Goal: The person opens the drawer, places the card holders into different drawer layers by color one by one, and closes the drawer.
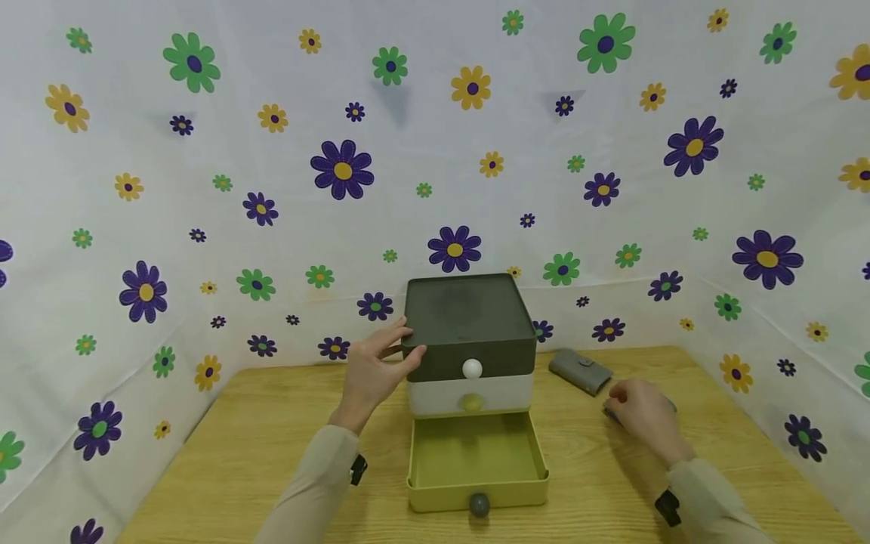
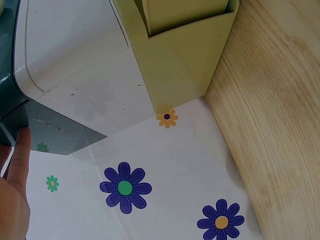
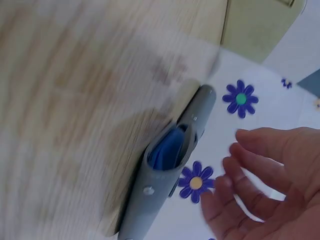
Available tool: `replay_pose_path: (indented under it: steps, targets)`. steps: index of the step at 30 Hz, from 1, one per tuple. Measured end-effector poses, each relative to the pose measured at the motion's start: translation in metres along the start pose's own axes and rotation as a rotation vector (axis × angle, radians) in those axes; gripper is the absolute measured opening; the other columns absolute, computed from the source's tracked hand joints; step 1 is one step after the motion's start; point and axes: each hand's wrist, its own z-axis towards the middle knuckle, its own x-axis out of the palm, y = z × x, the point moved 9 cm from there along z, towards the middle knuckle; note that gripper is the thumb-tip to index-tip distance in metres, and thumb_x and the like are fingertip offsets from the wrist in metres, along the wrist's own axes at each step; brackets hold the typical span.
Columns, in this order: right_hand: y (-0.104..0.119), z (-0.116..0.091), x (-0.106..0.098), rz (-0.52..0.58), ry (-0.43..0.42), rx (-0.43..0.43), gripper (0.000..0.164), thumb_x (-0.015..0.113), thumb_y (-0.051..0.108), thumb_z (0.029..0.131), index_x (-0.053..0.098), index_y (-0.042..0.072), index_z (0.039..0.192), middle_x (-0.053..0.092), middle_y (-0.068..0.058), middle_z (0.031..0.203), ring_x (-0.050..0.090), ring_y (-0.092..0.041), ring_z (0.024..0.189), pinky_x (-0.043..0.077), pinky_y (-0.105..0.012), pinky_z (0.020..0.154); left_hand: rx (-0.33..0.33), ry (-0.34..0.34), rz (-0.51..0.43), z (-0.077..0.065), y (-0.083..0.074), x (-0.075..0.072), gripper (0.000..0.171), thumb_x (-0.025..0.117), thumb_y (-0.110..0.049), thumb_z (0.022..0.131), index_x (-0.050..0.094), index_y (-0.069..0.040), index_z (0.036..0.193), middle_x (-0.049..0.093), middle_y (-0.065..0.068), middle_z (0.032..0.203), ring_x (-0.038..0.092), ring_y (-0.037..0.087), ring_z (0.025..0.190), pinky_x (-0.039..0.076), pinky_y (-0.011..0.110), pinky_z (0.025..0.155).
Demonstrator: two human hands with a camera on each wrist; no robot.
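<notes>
A three-tier drawer box stands on the table, with a dark green top tier (image 1: 469, 302), a white middle tier (image 1: 435, 397) and an olive bottom drawer (image 1: 442, 495) pulled out, its inside bare. My left hand (image 1: 374, 366) touches the front left corner of the dark tier. One straight finger (image 2: 20, 157) lies against that tier's side in the left wrist view. My right hand (image 1: 642, 415) hovers over a grey case (image 3: 150, 195), fingers loosely bent and holding nothing. Something blue (image 3: 170, 150) shows in the case's opening, and a snap button sits on its side.
A grey wallet (image 1: 581, 372) with a strap lies on the wooden table (image 1: 272, 453), right of the drawer box. Flowered white cloth (image 1: 421, 113) hangs behind and along both sides. A dark grey knob (image 1: 479, 505) juts from the open drawer's front.
</notes>
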Motion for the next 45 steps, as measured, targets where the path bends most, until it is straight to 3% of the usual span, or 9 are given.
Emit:
replay_pose_path:
  steps: [3,10,18,25,28,34,37,40,45]
  targets:
    - [-0.005,0.002,-0.001,-0.055,0.009,-0.002,0.019,0.067,0.013,0.088,0.072,-0.004,0.094,0.07,-0.022,0.093,0.065,-0.035,0.081,0.053,-0.049,0.068,0.0,0.002,-0.003,0.0,0.0,0.0,0.031,0.081,-0.014,0.08,0.074,-0.004,0.109,0.064,0.014,0.129,0.067,0.027,0.111,0.059,0.032,0.078]
    - [-0.016,0.005,0.01,-0.129,0.079,0.031,0.03,0.069,0.017,0.088,0.069,-0.002,0.112,0.059,-0.031,0.108,0.055,-0.051,0.097,0.05,-0.061,0.071,-0.022,0.014,-0.006,-0.001,0.0,0.0,0.031,0.08,-0.015,0.081,0.074,-0.003,0.109,0.064,0.014,0.13,0.068,0.027,0.11,0.059,0.034,0.078]
    - [-0.02,0.009,0.019,-0.192,0.127,0.053,0.033,0.067,0.021,0.091,0.067,0.004,0.12,0.053,-0.034,0.113,0.05,-0.056,0.103,0.046,-0.07,0.069,0.0,0.013,-0.024,0.001,-0.003,-0.001,0.03,0.08,-0.014,0.081,0.074,-0.001,0.108,0.064,0.017,0.129,0.067,0.032,0.11,0.059,0.037,0.077]
    - [-0.017,0.004,0.025,-0.11,0.157,0.037,0.03,0.064,0.021,0.093,0.068,0.003,0.116,0.046,-0.036,0.12,0.037,-0.062,0.113,0.032,-0.083,0.076,0.003,0.01,-0.019,0.002,-0.003,-0.001,0.03,0.08,-0.013,0.081,0.074,-0.001,0.108,0.064,0.017,0.128,0.067,0.031,0.11,0.059,0.032,0.078]
    - [-0.016,0.001,0.027,-0.091,0.154,0.023,0.025,0.064,0.021,0.092,0.068,0.003,0.109,0.045,-0.035,0.117,0.037,-0.059,0.11,0.035,-0.08,0.076,0.006,0.01,-0.013,0.001,-0.002,-0.001,0.03,0.08,-0.014,0.081,0.074,-0.002,0.108,0.064,0.017,0.128,0.067,0.03,0.111,0.059,0.031,0.078]
    - [-0.022,-0.001,0.028,-0.104,0.139,0.023,0.015,0.069,0.021,0.088,0.061,0.009,0.084,0.047,-0.025,0.103,0.041,-0.051,0.101,0.042,-0.062,0.069,0.01,0.0,-0.015,-0.001,0.0,-0.001,0.03,0.081,-0.014,0.08,0.074,-0.003,0.107,0.064,0.016,0.128,0.067,0.029,0.11,0.059,0.031,0.078]
    - [-0.027,-0.002,0.026,-0.099,0.123,0.026,0.016,0.071,0.016,0.084,0.057,0.009,0.08,0.046,-0.022,0.097,0.042,-0.047,0.096,0.042,-0.054,0.066,0.001,-0.002,-0.019,-0.001,0.001,-0.001,0.03,0.081,-0.015,0.08,0.074,-0.003,0.108,0.064,0.015,0.128,0.067,0.027,0.111,0.059,0.031,0.078]
    - [-0.032,-0.003,0.023,-0.081,0.109,0.033,0.018,0.071,0.011,0.08,0.054,0.007,0.082,0.043,-0.022,0.095,0.04,-0.047,0.093,0.04,-0.048,0.064,-0.006,-0.005,-0.02,-0.002,0.001,-0.002,0.03,0.081,-0.015,0.08,0.074,-0.003,0.107,0.064,0.015,0.128,0.067,0.027,0.111,0.059,0.031,0.078]
    - [-0.044,-0.004,0.014,-0.078,0.105,0.088,0.044,0.069,0.014,0.079,0.048,-0.013,0.107,0.036,-0.041,0.109,0.034,-0.062,0.105,0.044,-0.061,0.075,0.004,-0.004,-0.018,0.0,0.0,-0.002,0.028,0.081,-0.014,0.08,0.074,-0.003,0.106,0.064,0.016,0.128,0.067,0.028,0.111,0.059,0.032,0.078]
